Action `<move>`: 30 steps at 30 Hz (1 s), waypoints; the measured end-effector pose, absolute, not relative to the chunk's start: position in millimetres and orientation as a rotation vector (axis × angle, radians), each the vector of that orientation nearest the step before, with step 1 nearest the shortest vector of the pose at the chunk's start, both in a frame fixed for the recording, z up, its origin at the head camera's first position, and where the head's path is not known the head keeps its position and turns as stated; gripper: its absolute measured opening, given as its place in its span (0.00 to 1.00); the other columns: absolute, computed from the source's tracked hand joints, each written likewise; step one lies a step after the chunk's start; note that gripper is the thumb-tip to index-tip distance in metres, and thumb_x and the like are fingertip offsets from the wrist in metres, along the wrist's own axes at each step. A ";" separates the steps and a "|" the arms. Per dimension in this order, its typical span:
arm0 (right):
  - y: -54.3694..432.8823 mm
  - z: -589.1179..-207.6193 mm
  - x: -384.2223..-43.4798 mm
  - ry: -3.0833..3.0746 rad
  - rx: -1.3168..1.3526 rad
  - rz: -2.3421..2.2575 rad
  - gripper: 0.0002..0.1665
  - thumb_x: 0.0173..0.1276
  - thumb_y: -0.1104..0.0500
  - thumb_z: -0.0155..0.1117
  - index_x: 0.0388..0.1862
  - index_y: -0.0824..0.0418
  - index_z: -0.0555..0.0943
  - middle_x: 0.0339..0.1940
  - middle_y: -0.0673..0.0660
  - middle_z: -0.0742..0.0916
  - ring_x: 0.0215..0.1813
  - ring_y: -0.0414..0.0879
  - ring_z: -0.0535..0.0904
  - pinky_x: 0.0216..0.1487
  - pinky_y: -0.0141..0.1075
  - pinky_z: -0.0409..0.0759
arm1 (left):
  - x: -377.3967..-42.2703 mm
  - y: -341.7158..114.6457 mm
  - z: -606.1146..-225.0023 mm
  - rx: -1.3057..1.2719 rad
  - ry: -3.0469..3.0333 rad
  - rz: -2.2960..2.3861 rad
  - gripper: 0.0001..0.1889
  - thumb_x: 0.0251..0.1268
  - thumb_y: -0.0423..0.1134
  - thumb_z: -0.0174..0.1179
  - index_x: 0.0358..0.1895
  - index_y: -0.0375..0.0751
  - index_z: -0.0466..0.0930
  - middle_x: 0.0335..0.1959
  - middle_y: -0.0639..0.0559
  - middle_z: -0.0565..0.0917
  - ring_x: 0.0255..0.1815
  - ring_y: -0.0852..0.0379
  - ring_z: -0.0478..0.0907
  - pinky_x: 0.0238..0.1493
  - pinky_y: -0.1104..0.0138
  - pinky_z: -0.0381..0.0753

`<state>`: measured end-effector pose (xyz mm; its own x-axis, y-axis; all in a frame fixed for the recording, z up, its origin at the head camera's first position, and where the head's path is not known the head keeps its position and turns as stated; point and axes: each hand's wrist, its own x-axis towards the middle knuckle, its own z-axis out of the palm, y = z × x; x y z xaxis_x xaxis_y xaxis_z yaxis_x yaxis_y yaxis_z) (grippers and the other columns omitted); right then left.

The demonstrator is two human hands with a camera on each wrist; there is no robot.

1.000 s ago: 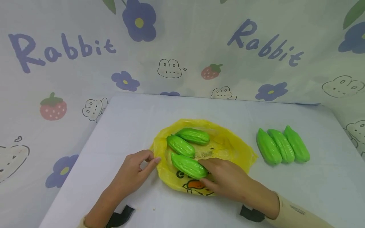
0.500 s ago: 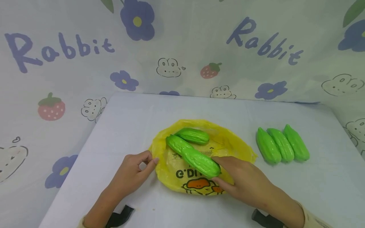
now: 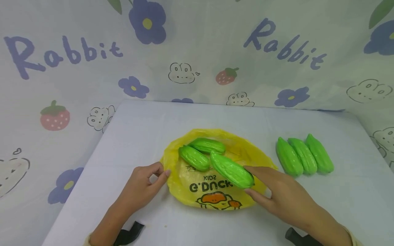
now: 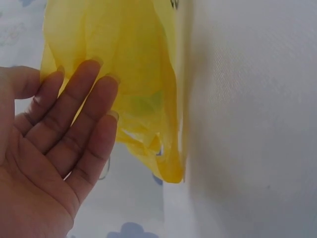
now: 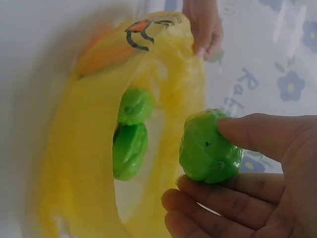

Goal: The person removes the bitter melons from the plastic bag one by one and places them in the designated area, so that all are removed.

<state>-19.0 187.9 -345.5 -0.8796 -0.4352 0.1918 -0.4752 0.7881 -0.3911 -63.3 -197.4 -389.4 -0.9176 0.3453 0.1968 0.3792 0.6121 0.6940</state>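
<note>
A yellow plastic bag (image 3: 184, 196) with a duck print lies open-mouthed at the middle of the table. My left hand (image 3: 149, 181) pinches its left rim between thumb and forefinger; in the left wrist view the other fingers (image 4: 79, 99) lie against the bag's outside. Between the thumb and fingers of my right hand (image 3: 281, 193) is a glossy green bitter gourd (image 3: 231, 169), held by its near end over the bag's mouth. The right wrist view shows that end of the bitter gourd (image 5: 208, 148) close up. Two more bitter gourds (image 3: 194, 158) lie inside the bag on its left side.
Three similar green gourds (image 3: 304, 157) lie side by side on the white table (image 3: 138, 136), right of the bag. A printed cloth (image 3: 197, 44) with flowers and rabbits hangs behind the table. Black straps (image 3: 130, 234) show below both wrists.
My right hand has lifted the bitter gourd from the bag's near-left part and moved it to the right, uncovering the lettering. My left hand stays at the rim.
</note>
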 end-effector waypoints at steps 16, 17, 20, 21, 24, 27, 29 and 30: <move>227.0 -345.2 -8.3 -2.784 0.555 0.686 0.37 0.57 0.58 0.84 0.65 0.58 0.81 0.56 0.53 0.88 0.56 0.54 0.86 0.57 0.27 0.78 | -63.4 -198.5 -388.5 -0.603 -2.785 -1.176 0.15 0.73 0.35 0.66 0.29 0.55 0.73 0.19 0.69 0.71 0.19 0.61 0.66 0.21 0.69 0.68; 229.8 -345.6 -8.6 -2.776 0.546 0.688 0.37 0.56 0.58 0.84 0.65 0.58 0.81 0.56 0.54 0.88 0.56 0.54 0.86 0.59 0.22 0.74 | -63.4 -198.5 -388.5 -0.602 -2.785 -1.176 0.15 0.73 0.35 0.66 0.29 0.55 0.73 0.19 0.69 0.71 0.19 0.61 0.66 0.20 0.70 0.68; 237.0 -346.4 -10.6 -2.771 0.504 0.689 0.39 0.55 0.59 0.85 0.66 0.58 0.80 0.55 0.54 0.89 0.54 0.54 0.86 0.58 0.20 0.73 | -63.3 -198.9 -388.2 -0.598 -2.791 -1.183 0.15 0.73 0.35 0.66 0.29 0.55 0.73 0.19 0.69 0.71 0.19 0.61 0.66 0.20 0.69 0.68; 239.2 -346.8 -11.4 -2.772 0.485 0.685 0.39 0.55 0.59 0.85 0.66 0.58 0.80 0.54 0.55 0.89 0.52 0.54 0.87 0.57 0.26 0.77 | -63.3 -199.0 -388.2 -0.599 -2.793 -1.185 0.15 0.73 0.35 0.66 0.29 0.55 0.73 0.19 0.69 0.71 0.19 0.61 0.66 0.20 0.69 0.68; 246.0 -348.0 -13.7 -2.785 0.417 0.662 0.39 0.56 0.59 0.84 0.67 0.60 0.79 0.51 0.59 0.90 0.50 0.57 0.87 0.52 0.49 0.82 | -63.7 -199.2 -389.0 -0.607 -2.792 -1.194 0.15 0.73 0.34 0.66 0.29 0.55 0.73 0.19 0.69 0.71 0.19 0.61 0.66 0.20 0.70 0.67; 252.6 -350.9 -15.3 -2.780 0.372 0.651 0.38 0.57 0.59 0.84 0.66 0.63 0.79 0.50 0.62 0.90 0.49 0.60 0.87 0.49 0.58 0.81 | -64.1 -199.1 -390.0 -0.612 -2.790 -1.195 0.15 0.73 0.34 0.66 0.29 0.55 0.73 0.18 0.69 0.70 0.19 0.61 0.65 0.20 0.70 0.67; 256.2 -353.2 -16.1 -2.778 0.352 0.656 0.37 0.58 0.59 0.83 0.66 0.64 0.79 0.49 0.63 0.90 0.48 0.61 0.87 0.48 0.59 0.81 | -64.4 -198.8 -389.9 -0.610 -2.791 -1.194 0.15 0.73 0.34 0.66 0.29 0.55 0.73 0.18 0.69 0.70 0.19 0.61 0.65 0.20 0.70 0.67; 257.8 -354.5 -16.4 -2.775 0.344 0.654 0.37 0.58 0.59 0.83 0.66 0.65 0.79 0.49 0.64 0.90 0.48 0.62 0.87 0.47 0.60 0.81 | -64.5 -198.7 -389.8 -0.608 -2.792 -1.193 0.15 0.72 0.34 0.66 0.29 0.55 0.73 0.18 0.69 0.70 0.19 0.61 0.65 0.20 0.70 0.67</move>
<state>-16.4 257.8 -354.5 -0.9355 -0.1667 0.3116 -0.2883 0.8699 -0.4002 -64.5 -198.7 -389.8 -0.9220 0.3364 0.1917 0.3711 0.6264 0.6855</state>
